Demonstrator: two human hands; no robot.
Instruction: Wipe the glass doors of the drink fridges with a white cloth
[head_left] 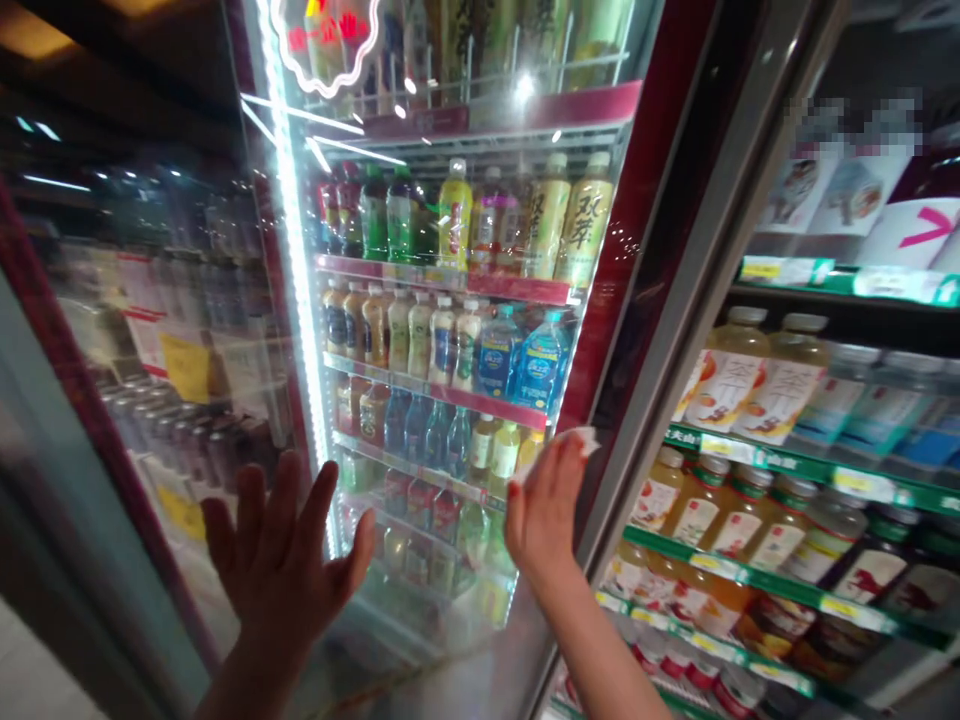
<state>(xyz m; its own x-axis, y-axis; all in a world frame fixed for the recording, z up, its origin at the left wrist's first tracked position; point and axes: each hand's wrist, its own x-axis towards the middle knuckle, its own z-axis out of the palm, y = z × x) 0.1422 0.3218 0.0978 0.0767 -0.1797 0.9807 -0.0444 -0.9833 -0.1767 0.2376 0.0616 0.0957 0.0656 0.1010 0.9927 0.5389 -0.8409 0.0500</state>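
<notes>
Pressing an open left hand (pixel 277 570), fingers spread, against the glass door (pixel 405 640) of a drinks cooler, bottled drinks (pixel 450 340) standing behind; gripping a white cloth (pixel 562 450) under the bent fingers of the right hand (pixel 544 510), low on that glass, near the red frame. Wiping looks under way, calling for a slide of the cloth across the pane. Juice bottles (pixel 727 380) filling green-edged shelves at far right.

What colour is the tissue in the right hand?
The tissue is white, as the head view shows.
</notes>
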